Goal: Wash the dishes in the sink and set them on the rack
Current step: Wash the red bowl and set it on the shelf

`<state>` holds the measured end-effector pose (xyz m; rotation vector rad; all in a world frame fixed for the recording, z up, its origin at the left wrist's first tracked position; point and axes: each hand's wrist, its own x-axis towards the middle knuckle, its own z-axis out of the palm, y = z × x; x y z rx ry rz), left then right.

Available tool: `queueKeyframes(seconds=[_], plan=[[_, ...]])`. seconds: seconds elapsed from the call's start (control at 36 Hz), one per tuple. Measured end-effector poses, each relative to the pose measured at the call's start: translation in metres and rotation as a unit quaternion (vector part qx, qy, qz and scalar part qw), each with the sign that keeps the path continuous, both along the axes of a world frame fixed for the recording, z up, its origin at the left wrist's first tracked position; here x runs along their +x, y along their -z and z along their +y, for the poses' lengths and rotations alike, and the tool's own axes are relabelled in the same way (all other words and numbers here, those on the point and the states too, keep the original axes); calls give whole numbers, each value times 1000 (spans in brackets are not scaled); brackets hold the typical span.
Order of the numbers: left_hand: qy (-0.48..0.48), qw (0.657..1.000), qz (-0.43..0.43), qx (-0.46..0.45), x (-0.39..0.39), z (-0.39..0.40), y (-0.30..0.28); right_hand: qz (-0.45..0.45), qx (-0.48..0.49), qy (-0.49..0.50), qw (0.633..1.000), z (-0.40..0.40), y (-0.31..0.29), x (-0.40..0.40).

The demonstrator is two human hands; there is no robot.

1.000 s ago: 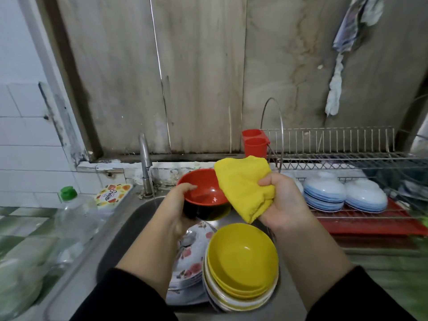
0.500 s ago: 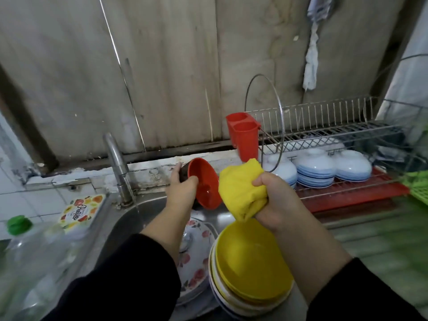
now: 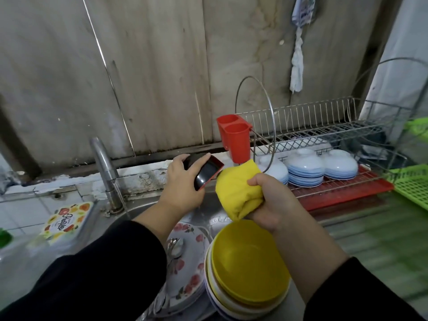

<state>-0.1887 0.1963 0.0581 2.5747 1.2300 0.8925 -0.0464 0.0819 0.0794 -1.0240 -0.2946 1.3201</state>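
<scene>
Head view, left hand [image 3: 183,181]: grips the red-and-black bowl [image 3: 203,169], tipped on its side above the sink [image 3: 136,216].
Right hand [image 3: 271,202]: clenched around a bunched yellow cloth [image 3: 236,188], just beside the bowl.
Rack [image 3: 324,135]: to the right, white-and-blue bowls [image 3: 305,169] upturned on the lower tier.
Advice: keep the bowl tipped so it drains, then seat it upturned beside them.

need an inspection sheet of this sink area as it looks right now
surface: steel sink, wet; tiled ledge at its left.
job's things: red and black bowl tipped over the sink; yellow cloth; yellow bowl atop a stack; floral plates; rack with overturned white bowls.
clutter: printed box; red cup holder; green basket.
grips: left hand holds the bowl; right hand grips the cloth.
cables: nothing seen.
surroundings: stained wall, hanging rag, tap.
</scene>
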Motion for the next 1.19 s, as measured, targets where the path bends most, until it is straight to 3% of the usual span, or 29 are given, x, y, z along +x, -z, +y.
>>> queueKeyframes(seconds=[0.11, 0.25, 0.33, 0.42, 0.5, 0.53, 0.61, 0.64, 0.67, 0.69, 0.72, 0.78, 0.83, 0.86, 0.89, 0.92, 0.94, 1.0, 1.06, 1.08, 1.11, 1.14, 1.17, 1.19], plan=[[-9, 997, -70, -13, -5, -1, 0, -8, 20, -11, 1000, 3, 4, -4], [-24, 955, -265, -129, -9, -3, 0, -62, 70, -53, 994, 19, 3, -19], [14, 914, -348, -210, -8, -15, -5, -146, 84, -82, 982, 38, 0, -39], [73, 861, -408, -294, -4, -28, -10, -318, 75, -123, 937, 48, -4, -63], [72, 824, -458, -327, -11, -27, -13, -496, 110, -173, 844, 46, -11, -65], [67, 820, -462, -332, -14, -27, -14, -567, 120, -214, 786, 44, -15, -63], [60, 836, -438, -325, -19, -24, -16, -771, 97, -298, 555, 41, -27, -57], [52, 842, -431, -321, -20, -24, -17, -816, 80, -294, 492, 42, -27, -56], [42, 844, -428, -320, -21, -24, -18, -845, 66, -267, 459, 43, -27, -54], [39, 844, -428, -322, -22, -25, -20, -861, 60, -220, 455, 47, -25, -53], [49, 840, -428, -330, -23, -25, -23, -859, 67, -166, 480, 49, -25, -51], [72, 830, -430, -348, -22, -29, -30, -801, 102, -79, 584, 52, -25, -56], [90, 819, -443, -354, -22, -33, -38, -687, 146, -73, 708, 53, -30, -61], [96, 813, -450, -358, -21, -33, -40, -635, 163, -112, 746, 50, -33, -63], [103, 809, -454, -358, -20, -33, -40, -613, 178, -161, 753, 46, -36, -63], [107, 808, -456, -358, -20, -34, -41, -626, 184, -214, 727, 42, -39, -61], [104, 810, -454, -356, -21, -36, -42, -675, 174, -272, 664, 36, -46, -58], [84, 822, -441, -350, -20, -38, -43, -804, 113, -360, 459, 27, -58, -50], [53, 835, -438, -328, -17, -37, -45, -900, 45, -350, 257, 22, -68, -41], [39, 836, -443, -320, -17, -35, -47, -931, 33, -320, 170, 20, -70, -36], [30, 836, -449, -315, -17, -33, -50, -946, 30, -304, 106, 16, -73, -33], [26, 835, -454, -308, -19, -31, -54, -947, 30, -309, 79, 13, -74, -29], [29, 836, -459, -299, -20, -31, -59, -939, 24, -333, 82, 11, -74, -25], [37, 838, -461, -291, -20, -31, -64, -923, 12, -369, 108, 10, -74, -20]])
